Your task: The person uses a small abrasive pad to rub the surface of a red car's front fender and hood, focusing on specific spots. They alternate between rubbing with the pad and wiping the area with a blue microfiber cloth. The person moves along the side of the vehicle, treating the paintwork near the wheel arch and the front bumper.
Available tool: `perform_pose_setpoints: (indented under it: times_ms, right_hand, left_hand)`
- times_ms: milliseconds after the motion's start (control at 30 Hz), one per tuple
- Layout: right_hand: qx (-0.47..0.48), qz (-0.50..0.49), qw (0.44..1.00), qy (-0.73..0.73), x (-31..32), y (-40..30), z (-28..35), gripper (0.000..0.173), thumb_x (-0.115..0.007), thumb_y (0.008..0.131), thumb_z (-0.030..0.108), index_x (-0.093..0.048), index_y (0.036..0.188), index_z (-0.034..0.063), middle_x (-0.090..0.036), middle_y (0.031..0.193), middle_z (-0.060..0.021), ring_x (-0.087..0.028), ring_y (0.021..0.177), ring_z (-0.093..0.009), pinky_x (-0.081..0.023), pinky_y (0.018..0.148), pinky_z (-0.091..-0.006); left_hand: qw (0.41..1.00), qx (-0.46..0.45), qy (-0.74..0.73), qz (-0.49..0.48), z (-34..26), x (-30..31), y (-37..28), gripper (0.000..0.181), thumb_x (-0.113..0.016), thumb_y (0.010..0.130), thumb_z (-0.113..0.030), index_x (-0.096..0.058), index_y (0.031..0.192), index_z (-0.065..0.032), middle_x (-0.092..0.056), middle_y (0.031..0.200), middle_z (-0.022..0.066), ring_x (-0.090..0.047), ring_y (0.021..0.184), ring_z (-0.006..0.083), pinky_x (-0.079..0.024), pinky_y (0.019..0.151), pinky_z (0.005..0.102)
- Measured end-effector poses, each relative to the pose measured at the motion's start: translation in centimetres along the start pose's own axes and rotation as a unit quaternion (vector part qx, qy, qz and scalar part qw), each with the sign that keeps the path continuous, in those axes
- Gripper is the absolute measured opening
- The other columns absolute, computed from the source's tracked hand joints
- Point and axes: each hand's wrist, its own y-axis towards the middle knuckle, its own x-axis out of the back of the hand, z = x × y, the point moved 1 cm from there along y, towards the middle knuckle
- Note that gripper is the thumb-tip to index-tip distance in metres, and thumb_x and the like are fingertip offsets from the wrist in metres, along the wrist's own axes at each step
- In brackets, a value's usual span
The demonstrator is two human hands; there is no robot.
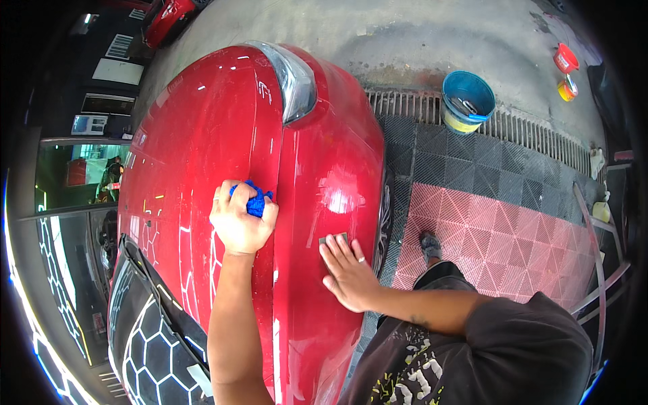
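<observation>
In front of me is a red car, with its glossy hood (202,126) on the left and its front fender (314,182) nearer my body. My left hand (240,217) is closed around a bunched blue cloth (257,203) and rests on the hood beside the seam with the fender. Flat on the fender, fingers extended, my right hand (349,273) presses a small dark sheet (340,237), possibly sandpaper. Only the sheet's far edge shows past my fingertips. Pale smears surround a bright light reflection on the paint ahead of that hand.
The headlight (296,86) sits at the car's front corner, and the windshield (157,349) is lower left. A blue bucket (468,101) holding some items stands by a floor drain grate (526,134). Red and yellow containers (566,58) are farther off. Curved strips (595,243) stand at the right.
</observation>
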Motion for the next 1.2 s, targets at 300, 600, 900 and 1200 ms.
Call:
perform_pose_setpoints:
  times_ms: [300, 600, 900, 1200]
  right_hand:
    - [-0.118, -0.205, 0.961, 0.142, 6.3, 19.3, -11.4, 0.071, -0.033, 0.12, 0.043, -0.024, 0.172, -0.0034, -0.019, 0.181, -0.0296, -0.018, 0.169, -0.045, -0.016, 0.137, -0.058]
    - [-0.165, -0.243, 0.933, 0.207, 9.4, 23.9, -13.5, 0.069, -0.034, 0.119, 0.043, -0.026, 0.172, -0.0003, -0.02, 0.182, -0.0265, -0.016, 0.169, -0.046, -0.012, 0.136, -0.0623]
    - [-0.102, -0.231, 0.952, 0.175, 6.4, 21.2, -9.6, 0.074, -0.032, 0.119, 0.049, -0.016, 0.176, 0.0038, -0.015, 0.184, -0.022, -0.012, 0.171, -0.041, -0.01, 0.136, -0.0631]
    - [-0.114, -0.169, 0.955, 0.214, 6.6, 19.8, -7.0, 0.077, -0.029, 0.119, 0.052, -0.013, 0.177, 0.0043, -0.006, 0.186, -0.0191, -0.006, 0.172, -0.038, -0.006, 0.137, -0.0614]
  left_hand:
    - [1.0, -0.012, -0.01, -0.002, 0.0, -1.2, 0.7, 0.023, -0.081, 0.069, -0.013, -0.065, 0.085, -0.0098, -0.068, 0.092, 0.0136, -0.068, 0.083, 0.0366, -0.059, 0.077, 0.0487]
    - [0.999, -0.04, -0.024, -0.007, -0.4, -1.6, 1.6, 0.024, -0.079, 0.07, -0.013, -0.062, 0.087, -0.0101, -0.068, 0.093, 0.0138, -0.068, 0.085, 0.0365, -0.059, 0.08, 0.0491]
    - [0.999, -0.037, -0.036, 0.012, 0.0, -0.8, 1.2, 0.025, -0.079, 0.071, -0.008, -0.062, 0.089, -0.0069, -0.068, 0.094, 0.0163, -0.069, 0.088, 0.038, -0.058, 0.078, 0.049]
    - [0.998, -0.04, -0.037, 0.021, 0.4, -0.4, 0.8, 0.027, -0.08, 0.072, -0.011, -0.062, 0.091, -0.0072, -0.067, 0.095, 0.0178, -0.068, 0.084, 0.0375, -0.057, 0.075, 0.0487]
